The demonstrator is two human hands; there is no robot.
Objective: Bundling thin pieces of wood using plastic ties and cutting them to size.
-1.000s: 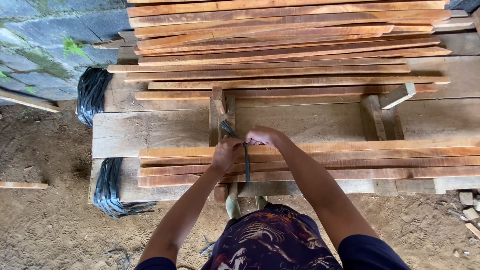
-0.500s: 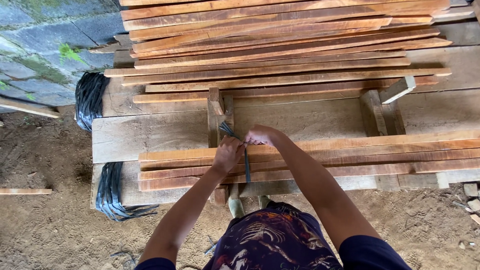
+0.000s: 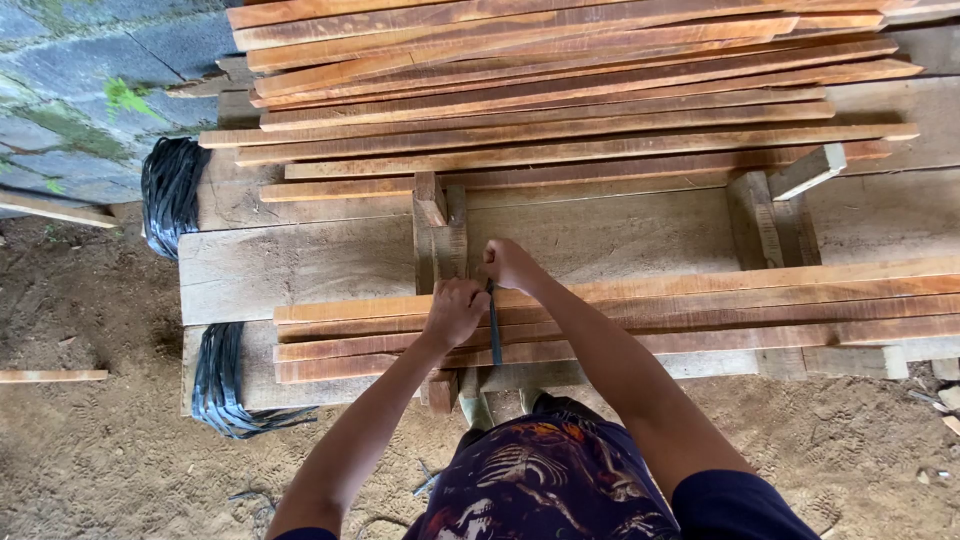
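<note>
The left hand (image 3: 455,312) and right hand (image 3: 510,265) both have their fingers closed on a dark strap (image 3: 494,325) crossing the near bundle of slats (image 3: 700,315) on the bench (image 3: 300,265). If the strap slips from that grip, the slats could spread toward the bench's near edge. An upright wooden post (image 3: 440,235) crowds the hands; open room lies rightward.

The wooden slats (image 3: 560,310) are orange-brown, and the strap (image 3: 494,325) across them is dark blue-grey. The strap coils (image 3: 170,190) are black, and the garment (image 3: 545,480) is navy with an orange-and-white print.
</note>
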